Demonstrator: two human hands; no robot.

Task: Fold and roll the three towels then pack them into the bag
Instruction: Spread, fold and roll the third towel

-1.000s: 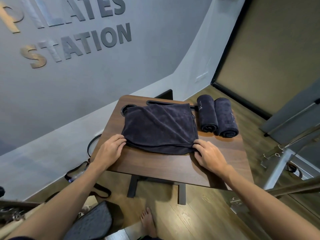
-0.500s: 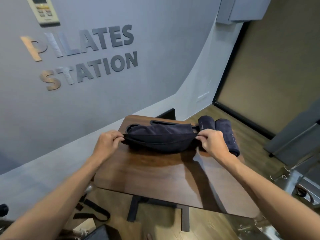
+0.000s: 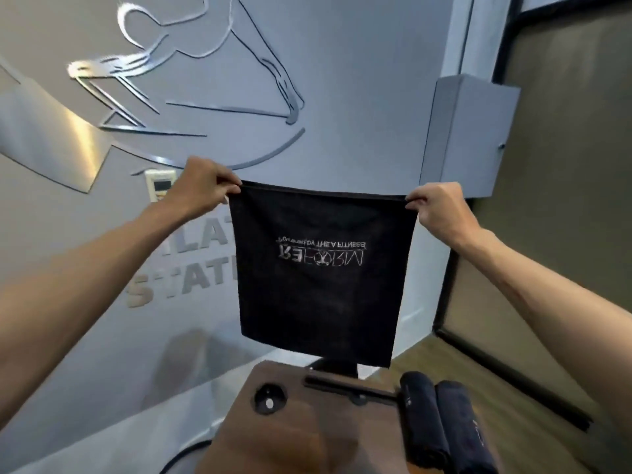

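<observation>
So both hands were up in the air: the left hand (image 3: 201, 189) pinched the top corner of the dark towel (image 3: 321, 268) at about 9 o'clock, and the right hand (image 3: 436, 210) pinched the opposite top corner at 3 o'clock, fingers curled tight on the hem. My guess is that holding it stretched between the two corners lets it hang flat and square up for the fold. The towel dangled clear above the table (image 3: 307, 436), top edge running 9 to 3, the drop toward 6 looking a bit longer. Its white printed logo (image 3: 321, 254) read upside down and mirrored. Down at 5 o'clock, two rolled towels (image 3: 444, 425) lay side by side on the table, touching, long axes pointing roughly 12 to 6. No bag in view.
</observation>
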